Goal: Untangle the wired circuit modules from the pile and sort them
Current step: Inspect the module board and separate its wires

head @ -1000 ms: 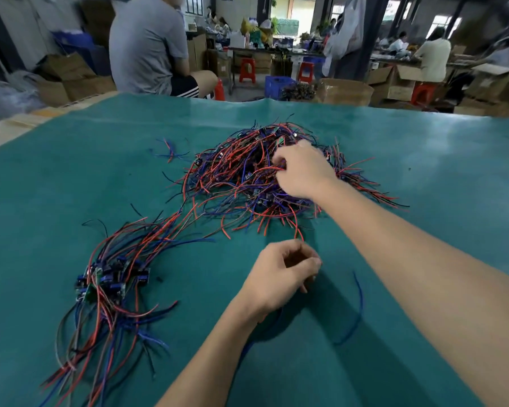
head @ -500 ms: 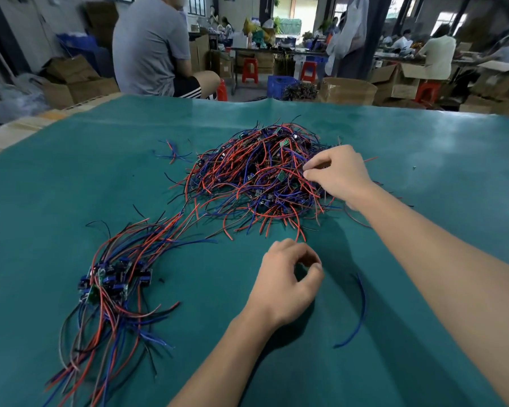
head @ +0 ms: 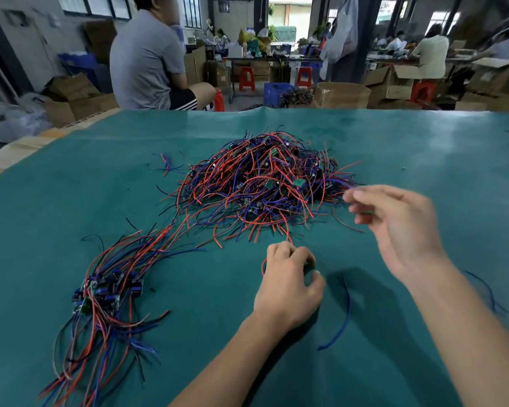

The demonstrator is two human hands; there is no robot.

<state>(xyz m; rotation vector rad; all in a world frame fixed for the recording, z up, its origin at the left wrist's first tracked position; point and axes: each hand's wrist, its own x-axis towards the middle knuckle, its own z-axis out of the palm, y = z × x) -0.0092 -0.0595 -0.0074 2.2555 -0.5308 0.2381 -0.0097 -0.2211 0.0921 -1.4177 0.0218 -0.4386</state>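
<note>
left hand (head: 287,277) pinching a red wire (head: 288,237); right hand (head: 400,227) blurred, grip unclear

You have two heaps of wired modules on the green mat (head: 71,201): one tangled pile (head: 265,183) at the mat's middle, and one sorted bunch (head: 106,289) left of and nearer to you than that pile. Right of the pile and nearer you lie two loose blue wires (head: 346,315) (head: 487,289). The modules in either heap are too many and too entangled to count.
</note>
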